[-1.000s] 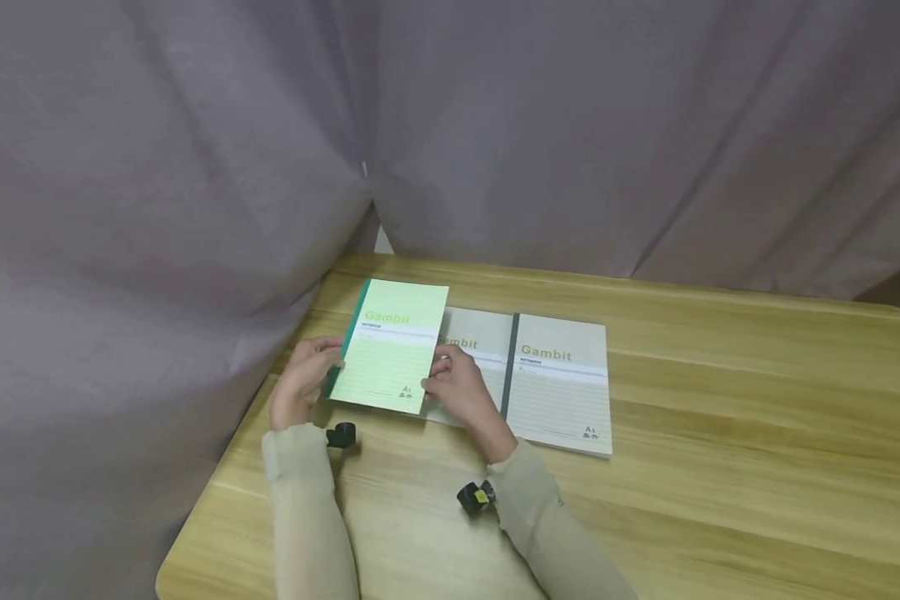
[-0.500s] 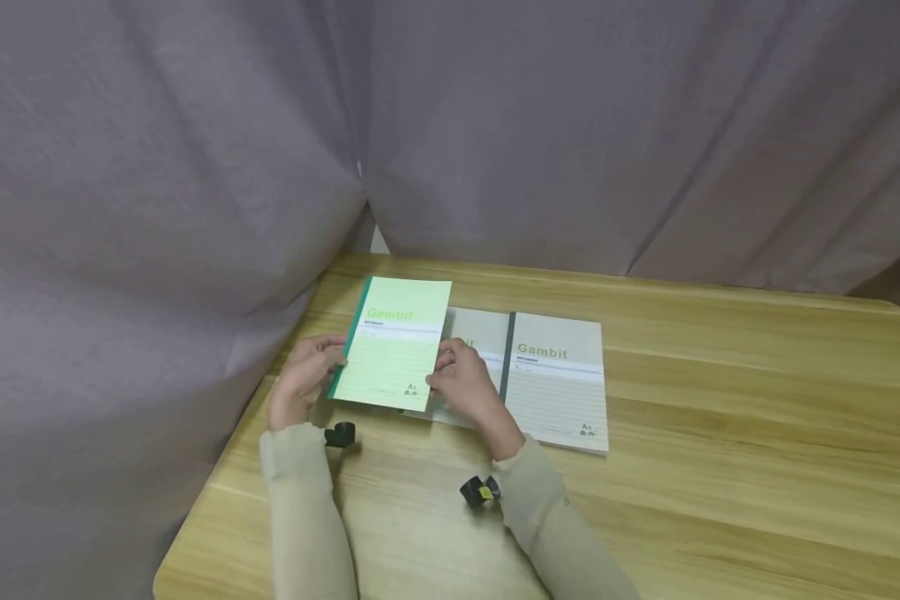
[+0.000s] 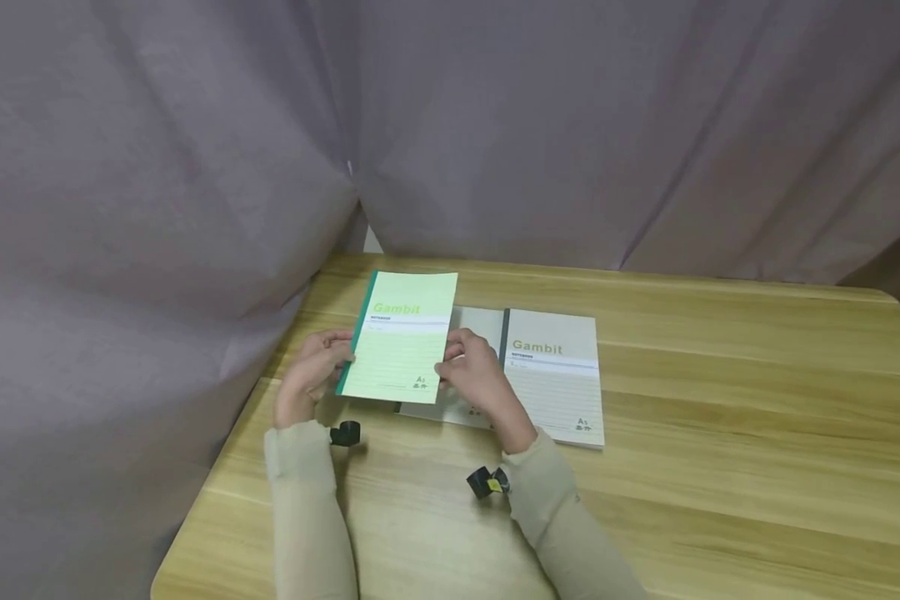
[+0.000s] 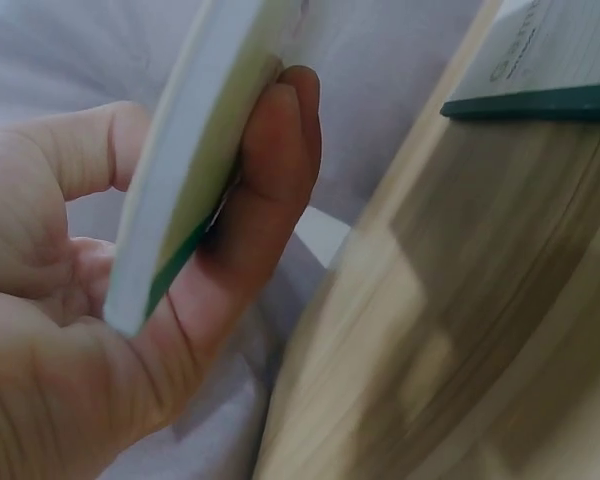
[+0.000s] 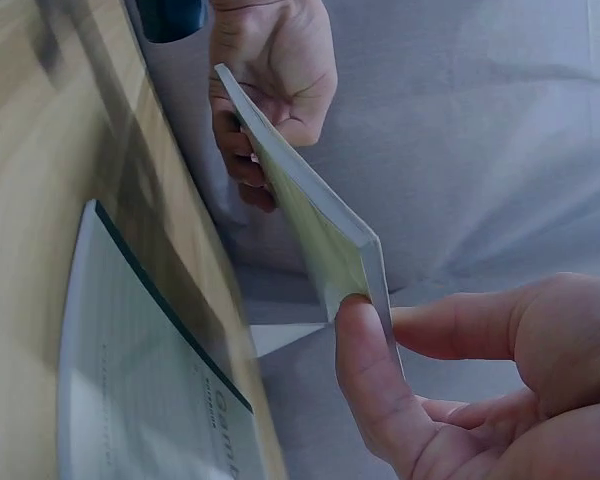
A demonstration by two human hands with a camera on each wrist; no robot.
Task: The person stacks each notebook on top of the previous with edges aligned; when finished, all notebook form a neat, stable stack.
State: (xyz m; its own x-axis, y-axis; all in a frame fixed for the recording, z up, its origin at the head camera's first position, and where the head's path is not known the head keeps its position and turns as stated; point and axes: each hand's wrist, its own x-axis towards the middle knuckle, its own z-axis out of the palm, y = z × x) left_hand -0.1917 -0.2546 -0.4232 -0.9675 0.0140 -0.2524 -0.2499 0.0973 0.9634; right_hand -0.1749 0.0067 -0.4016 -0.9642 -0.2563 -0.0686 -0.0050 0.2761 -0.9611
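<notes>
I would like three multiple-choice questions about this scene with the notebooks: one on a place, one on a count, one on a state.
1. Where is the green notebook?
A. held above the table
B. lying flat on the table
C. on the floor

2. How many grey notebooks lie on the table?
A. one
B. two
C. four

3. How is the green notebook held?
A. by the left hand only
B. by the right hand only
C. by both hands

Answers: 1 A, its edge hangs clear of the wood; 2 B, two grey covers lie side by side; 3 C, each hand grips one side.

Middle grey notebook [image 3: 471, 367] largely covered by the raised green notebook [image 3: 403, 337] and right hand [image 3: 480, 377] — its title hidden.
</notes>
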